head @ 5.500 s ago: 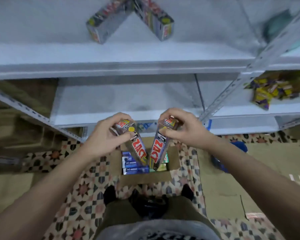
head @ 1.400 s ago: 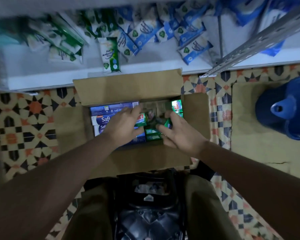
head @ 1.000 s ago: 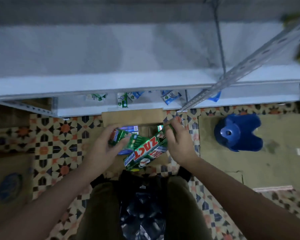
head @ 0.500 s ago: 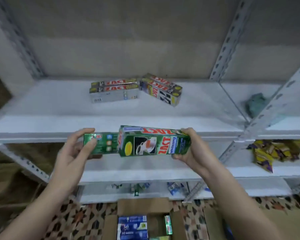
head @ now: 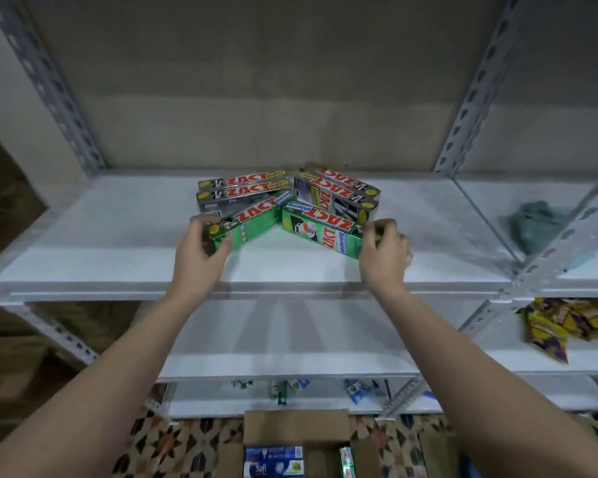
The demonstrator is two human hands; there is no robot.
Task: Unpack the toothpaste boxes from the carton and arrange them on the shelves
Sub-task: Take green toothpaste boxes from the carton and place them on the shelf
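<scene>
Left hand (head: 201, 251) and right hand (head: 384, 251) each pinched, with curled fingers, the near end of a glossy green rectangular cardboard toothpaste box (head: 252, 220) (head: 321, 231) lying on the smooth white metal shelf (head: 118, 263), before grey boxes (head: 242, 189)

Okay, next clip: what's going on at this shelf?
A person is stocking toothpaste. The left hand grips one green box and the right hand grips another green box, setting both on the white shelf in a V, in front of the silver boxes. The carton on the floor below holds more boxes.
</scene>
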